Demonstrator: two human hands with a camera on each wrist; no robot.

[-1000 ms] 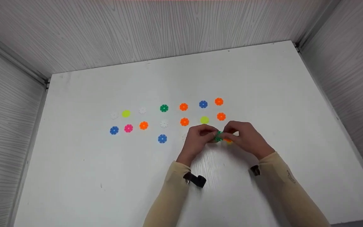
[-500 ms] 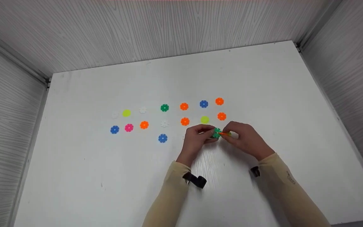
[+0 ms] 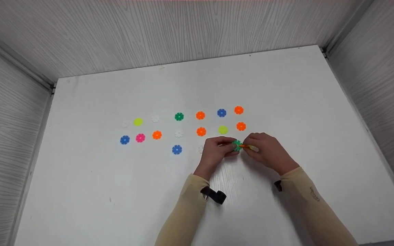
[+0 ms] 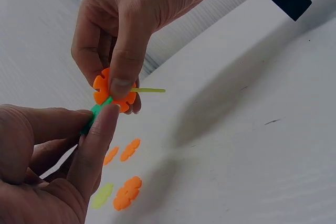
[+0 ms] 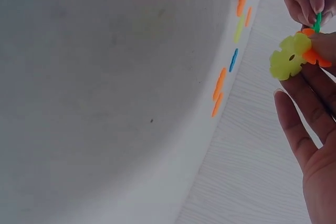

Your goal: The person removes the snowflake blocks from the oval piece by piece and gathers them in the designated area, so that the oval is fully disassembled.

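Note:
My left hand [image 3: 217, 148] pinches a green notched disc [image 3: 237, 145] between thumb and fingers. Across from it, my right hand [image 3: 267, 150] grips an orange notched disc [image 4: 100, 96] by thumb and fingertips. A yellow-green disc [image 5: 287, 59] is slotted crosswise into the orange one and sticks out on the far side from the green disc. In the left wrist view the green disc's edge meets the orange disc's rim, nearly at a right angle. Both hands are held over the table, in front of the rows of loose discs.
Loose notched discs lie flat in rows on the white table [image 3: 132, 205]. Among them are a blue disc [image 3: 177, 149], a pink disc [image 3: 140, 138], a yellow-green disc [image 3: 223, 130] and an orange disc [image 3: 241, 126]. A pale disc is partly hidden behind my left hand. Wood-grain panels [image 3: 183, 30] enclose the table.
The green disc, earlier overlapping the orange one, now faces up with the orange disc edge-on at its right side. The orange and yellow-green pair has turned in my right hand. Loose discs stay put.

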